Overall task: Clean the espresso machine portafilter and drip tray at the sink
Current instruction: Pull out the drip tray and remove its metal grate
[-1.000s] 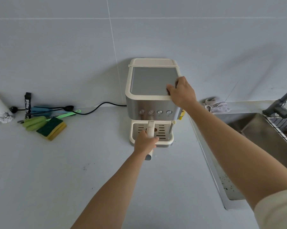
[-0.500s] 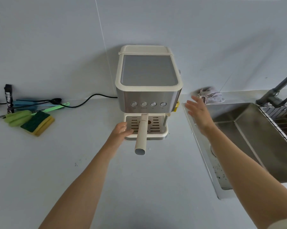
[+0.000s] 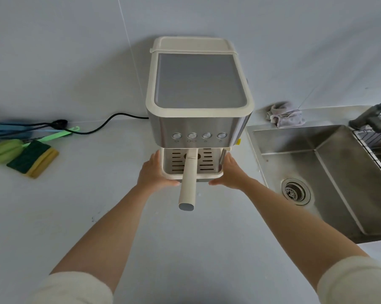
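Observation:
A cream and steel espresso machine (image 3: 198,84) stands on the grey counter against the wall. Its portafilter (image 3: 187,183) is locked in, and the cream handle points straight at me. Below it sits the cream drip tray (image 3: 209,178) with a slotted metal grate. My left hand (image 3: 154,172) presses flat against the tray's left side, thumb at the front corner. On the right side my right hand (image 3: 229,172) mirrors it. Both hands clasp the tray between them, one on each side of the handle.
A steel sink (image 3: 316,163) with a round drain lies right of the machine, with a dark faucet (image 3: 373,117) and a wire rack (image 3: 378,150) at its far right. A crumpled cloth (image 3: 286,117) lies behind it. At left are a green-yellow sponge (image 3: 33,159), brushes (image 3: 3,151) and the power cord (image 3: 106,123).
My left hand let go of the portafilter handle and my right hand left the machine's top. Both came down to the two sides of the drip tray. The camera moved closer.

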`<action>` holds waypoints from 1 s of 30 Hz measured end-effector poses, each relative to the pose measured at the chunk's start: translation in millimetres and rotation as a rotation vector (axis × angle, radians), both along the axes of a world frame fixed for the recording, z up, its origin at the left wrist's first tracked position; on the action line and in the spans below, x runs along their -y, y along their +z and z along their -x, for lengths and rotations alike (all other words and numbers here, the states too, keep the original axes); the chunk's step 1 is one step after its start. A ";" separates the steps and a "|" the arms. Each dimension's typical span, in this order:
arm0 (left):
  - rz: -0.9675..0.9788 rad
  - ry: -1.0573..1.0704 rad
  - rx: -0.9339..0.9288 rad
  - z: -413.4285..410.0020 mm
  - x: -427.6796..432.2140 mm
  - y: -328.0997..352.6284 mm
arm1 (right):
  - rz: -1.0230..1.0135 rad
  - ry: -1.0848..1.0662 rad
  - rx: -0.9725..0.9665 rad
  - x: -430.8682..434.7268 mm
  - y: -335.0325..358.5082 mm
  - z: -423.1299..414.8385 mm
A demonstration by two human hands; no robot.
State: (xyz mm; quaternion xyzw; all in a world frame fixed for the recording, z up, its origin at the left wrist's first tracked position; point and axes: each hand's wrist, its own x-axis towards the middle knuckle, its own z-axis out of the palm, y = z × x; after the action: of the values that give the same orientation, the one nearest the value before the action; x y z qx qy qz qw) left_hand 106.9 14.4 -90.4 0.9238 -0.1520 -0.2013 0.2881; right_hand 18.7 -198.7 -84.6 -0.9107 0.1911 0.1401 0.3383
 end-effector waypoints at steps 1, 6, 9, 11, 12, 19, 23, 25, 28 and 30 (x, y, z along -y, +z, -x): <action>-0.018 -0.015 -0.001 -2.3 1.9 -2.8 | 0.021 -0.009 -0.016 1.6 -4.7 -4.1; -0.106 -0.073 -0.029 -8.3 10.6 -11.7 | 0.044 0.010 -0.049 4.7 -18.9 -17.8; -0.113 -0.103 -0.037 -11.1 12.5 -15.2 | 0.010 -0.010 -0.038 4.2 -21.5 -19.9; -0.072 -0.078 -0.051 -11.4 11.7 -16.7 | -0.010 -0.030 -0.031 5.3 -22.4 -19.7; -0.051 -0.065 -0.055 -10.6 11.5 -16.7 | -0.019 -0.038 -0.026 5.6 -21.9 -19.3; 0.038 -0.017 -0.065 -6.7 11.9 -20.2 | -0.046 -0.043 -0.002 5.9 -14.4 -17.4; 0.070 -0.003 -0.066 -0.2 9.2 -17.9 | -0.037 -0.050 0.027 5.1 -6.3 -12.0; 0.076 0.003 -0.054 5.1 7.1 -15.5 | -0.047 -0.051 0.037 3.9 -3.2 -6.7; 0.068 -0.002 -0.028 14.8 1.6 -11.9 | -0.080 -0.046 0.059 0.7 -1.4 4.3; 0.055 -0.008 -0.020 22.7 -2.6 -10.4 | -0.090 -0.032 0.075 -2.7 0.0 13.4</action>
State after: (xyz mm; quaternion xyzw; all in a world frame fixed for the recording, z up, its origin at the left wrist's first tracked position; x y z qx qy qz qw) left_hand 84.2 17.0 -100.8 0.9129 -0.1581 -0.2074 0.3140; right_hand 5.3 -196.0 -84.6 -0.8961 0.1861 0.1090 0.3879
